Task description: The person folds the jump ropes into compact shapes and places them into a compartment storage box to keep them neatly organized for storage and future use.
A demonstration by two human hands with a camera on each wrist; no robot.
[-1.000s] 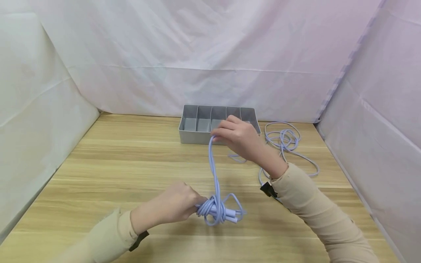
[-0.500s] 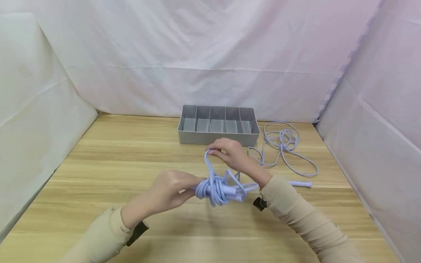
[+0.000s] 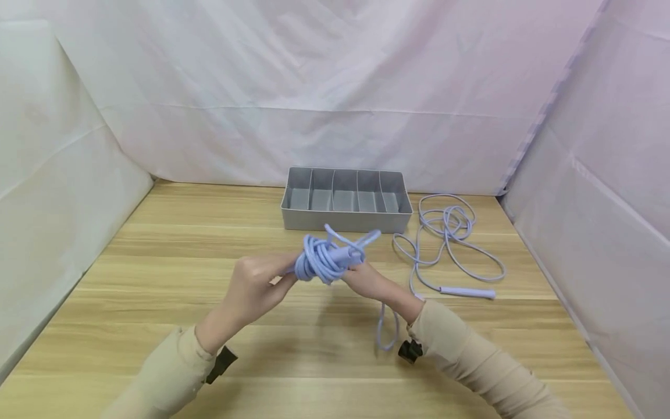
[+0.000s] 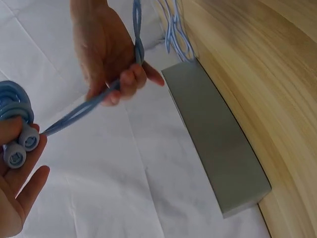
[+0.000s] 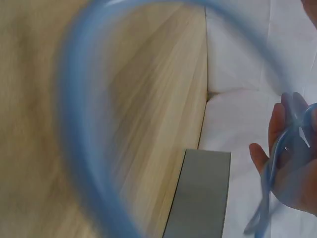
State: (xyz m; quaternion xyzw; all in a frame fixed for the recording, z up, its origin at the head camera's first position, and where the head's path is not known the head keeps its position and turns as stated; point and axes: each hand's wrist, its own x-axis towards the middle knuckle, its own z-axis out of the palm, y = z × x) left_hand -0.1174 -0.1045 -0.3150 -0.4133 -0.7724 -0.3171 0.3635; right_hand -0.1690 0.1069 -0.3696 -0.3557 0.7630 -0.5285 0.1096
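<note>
A lavender-blue jump rope [image 3: 317, 260], its cord wound round its two handles, is held up above the table in front of the tray. My left hand [image 3: 257, 284] pinches the bundle at its left end. In the left wrist view, the two round handle ends [image 4: 29, 141] show beside the left fingers. My right hand [image 3: 370, 283] is partly behind the bundle in the head view. Over in the left wrist view, the right fingers [image 4: 130, 82] curl round the doubled cord. A loose loop [image 3: 386, 334] hangs below the right wrist; it looms blurred across the right wrist view.
A grey tray [image 3: 345, 222] with several compartments stands at the back of the table. Right of it lies a second jump rope [image 3: 455, 228], loosely tangled, one handle [image 3: 467, 293] towards the front. White cloth walls [image 3: 293, 75] enclose the back and sides.
The left hand has raised the bundle towards the tray. The right hand has come down from above the bundle to behind its right end, drawing the cord with it.
</note>
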